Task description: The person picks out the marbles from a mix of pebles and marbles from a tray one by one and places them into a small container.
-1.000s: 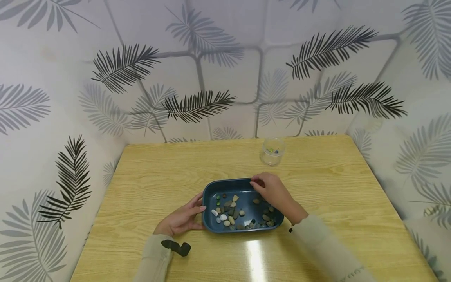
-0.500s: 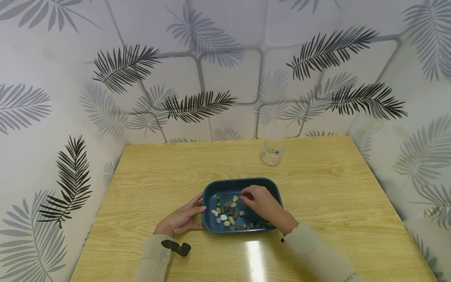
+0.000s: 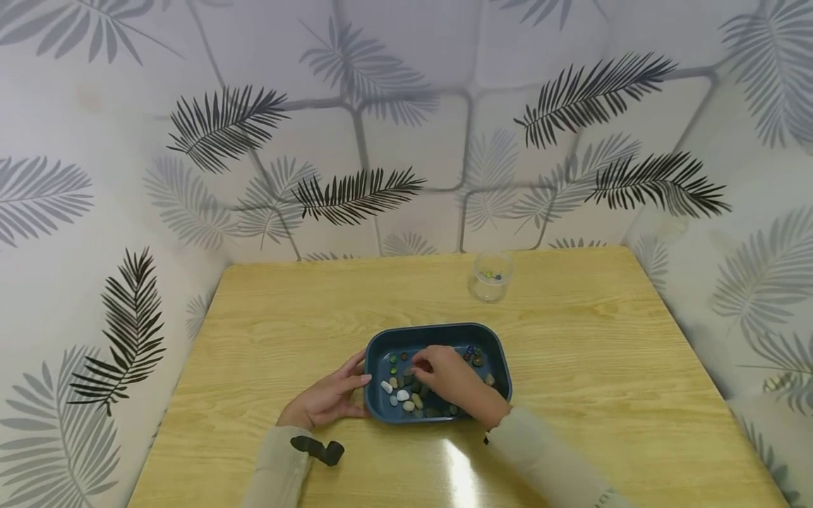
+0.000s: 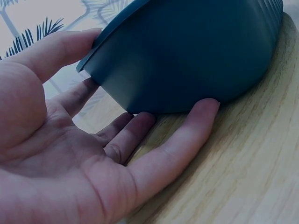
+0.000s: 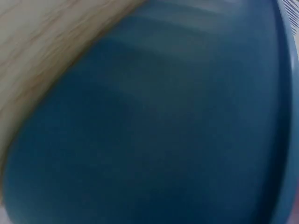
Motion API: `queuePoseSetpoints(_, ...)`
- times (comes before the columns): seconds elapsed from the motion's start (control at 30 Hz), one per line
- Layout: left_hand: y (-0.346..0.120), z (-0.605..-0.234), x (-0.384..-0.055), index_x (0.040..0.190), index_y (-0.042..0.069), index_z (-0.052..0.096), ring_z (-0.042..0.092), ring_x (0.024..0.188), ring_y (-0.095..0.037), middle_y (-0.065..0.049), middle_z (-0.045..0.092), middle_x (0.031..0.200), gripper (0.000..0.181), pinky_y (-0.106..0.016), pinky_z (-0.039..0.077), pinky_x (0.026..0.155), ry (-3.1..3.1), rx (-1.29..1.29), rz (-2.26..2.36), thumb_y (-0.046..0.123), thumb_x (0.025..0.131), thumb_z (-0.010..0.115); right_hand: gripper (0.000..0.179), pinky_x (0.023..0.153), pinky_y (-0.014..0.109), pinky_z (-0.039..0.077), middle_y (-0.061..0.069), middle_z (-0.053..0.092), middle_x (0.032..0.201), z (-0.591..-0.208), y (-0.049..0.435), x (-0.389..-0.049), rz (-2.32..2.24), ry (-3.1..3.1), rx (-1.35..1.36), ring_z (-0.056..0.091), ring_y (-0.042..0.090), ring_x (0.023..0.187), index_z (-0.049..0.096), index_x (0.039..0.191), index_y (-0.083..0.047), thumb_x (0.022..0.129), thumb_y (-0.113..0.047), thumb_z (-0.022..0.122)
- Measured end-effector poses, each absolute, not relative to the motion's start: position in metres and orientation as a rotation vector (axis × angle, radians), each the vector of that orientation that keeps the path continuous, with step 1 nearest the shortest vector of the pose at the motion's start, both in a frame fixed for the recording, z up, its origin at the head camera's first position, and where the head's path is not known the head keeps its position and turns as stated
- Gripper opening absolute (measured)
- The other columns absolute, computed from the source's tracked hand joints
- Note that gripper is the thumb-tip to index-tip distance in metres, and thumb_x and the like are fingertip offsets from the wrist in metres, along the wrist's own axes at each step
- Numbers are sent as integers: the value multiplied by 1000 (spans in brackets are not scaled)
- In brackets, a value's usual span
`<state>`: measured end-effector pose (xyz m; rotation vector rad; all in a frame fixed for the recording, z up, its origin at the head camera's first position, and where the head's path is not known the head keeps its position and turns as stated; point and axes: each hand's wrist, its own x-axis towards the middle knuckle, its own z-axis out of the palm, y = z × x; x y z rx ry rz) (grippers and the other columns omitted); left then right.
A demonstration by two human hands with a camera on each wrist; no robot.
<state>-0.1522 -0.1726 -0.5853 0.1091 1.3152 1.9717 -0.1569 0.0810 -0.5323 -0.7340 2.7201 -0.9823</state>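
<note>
A dark blue plastic tub (image 3: 502,360) stands on the table. Several pebbles (image 3: 403,396) lie inside, mostly on its left side, along with green glass marbles (image 3: 393,370) and a blue marble (image 3: 471,349). My left hand (image 3: 330,391) rests against the tub's left end. In the left wrist view, its spread fingertips touch the outer wall (image 4: 187,56) and rim. My right hand (image 3: 447,377) reaches into the tub over the pebbles, fingers bent downward. Whatever lies between its fingertips is hidden. The right wrist view holds mainly the tub's outer wall (image 5: 154,121).
Behind the tub stands a clear round container (image 3: 488,286) with a few green and blue marbles (image 3: 489,275) in it. The wooden table (image 3: 286,303) meets a leaf-patterned wall covering (image 3: 394,127) at the back and sides.
My right hand has moved left and toward me, from the tub's back right rim to above the left pebbles. That uncovers the blue marble and pebbles at right. The left hand stays in place.
</note>
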Motion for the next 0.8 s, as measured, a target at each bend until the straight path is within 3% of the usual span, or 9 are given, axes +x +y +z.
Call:
queuePoseSetpoints(0.37,-173,-585,-152,140,36,18,20,127,-29,-6,6,145,57,-59,39,79,1312,123,1966,15,94,44,22,68,24,47,1,60,89,-540,59,-163,-942,2700,-746,56,9,79,65,102,-5,84,-16,59)
queuePoseSetpoints(0.8,-174,-586,-152,137,39,21,21,127,-29,-3,8,145,55,-58,39,80,1313,119,1955,17,93,45,19,63,23,45,-1,60,85,-550,41,-170,-823,2770,-710,53,7,73,66,99,-6,84,-17,60)
